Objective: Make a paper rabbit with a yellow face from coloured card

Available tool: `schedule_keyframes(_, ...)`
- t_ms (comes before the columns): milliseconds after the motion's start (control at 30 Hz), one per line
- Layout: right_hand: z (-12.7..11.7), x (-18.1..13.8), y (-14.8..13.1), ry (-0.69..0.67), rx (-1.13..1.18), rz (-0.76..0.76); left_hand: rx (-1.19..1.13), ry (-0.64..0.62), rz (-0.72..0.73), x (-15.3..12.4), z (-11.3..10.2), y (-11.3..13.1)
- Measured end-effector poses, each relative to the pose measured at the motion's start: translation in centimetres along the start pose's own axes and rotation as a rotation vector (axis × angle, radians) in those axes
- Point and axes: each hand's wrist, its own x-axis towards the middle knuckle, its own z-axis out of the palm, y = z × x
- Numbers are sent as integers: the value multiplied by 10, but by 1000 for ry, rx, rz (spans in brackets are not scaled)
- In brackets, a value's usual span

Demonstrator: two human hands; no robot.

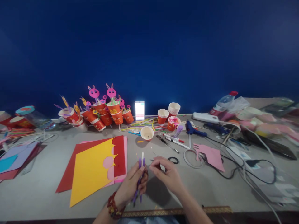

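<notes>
Over the near side of the table [201, 177], the left hand [136, 179] pinches purple sticks [140, 162] and a white stick [142, 154]; the right hand [167, 175] curls just beside, whether gripping anything I cannot tell; a slackened left thumb could let the sticks slip

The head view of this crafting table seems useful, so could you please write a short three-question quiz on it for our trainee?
1. Which of the person's hands holds the purple strips?
2. True or false: the yellow sheet lies over red paper.
3. Fill in the colour: the clear bottle, right of centre, has a ____ cap.

Key: 1. The left hand. 2. True. 3. Red.
</notes>
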Motion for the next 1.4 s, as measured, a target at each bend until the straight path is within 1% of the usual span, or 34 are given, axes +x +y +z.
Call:
schedule_keyframes(167,2,1,-1,16,34,0,57,34,27,-1,1,-2)
schedule_keyframes(367,3,2,-2,27,27,12,54,53,35,-2,2,-3)
schedule_keyframes(533,3,1,-3,37,27,8,45,70,81,-1,5,-1)
schedule_keyframes(733,4,0,1,27,52,1,95,93,73,-3,8,2)
schedule_keyframes(933,4,0,1,21,45,0,93,98,66,-3,8,2)
schedule_keyframes(1067,4,0,1,26,35,-6,104,111,107,-4,6,2)
schedule_keyframes(1133,5,0,1,29,31,-9,141,110,143,-4,4,3)
schedule_keyframes(1233,6,0,1,22,15,-18,288,133,204,-5,3,5)
schedule_keyframes(1333,8,-1,3,5,-11,-22,448,181,214,-5,3,7)
schedule_keyframes(1400,8,-2,4,-3,-37,-24,508,200,211,-5,3,6)
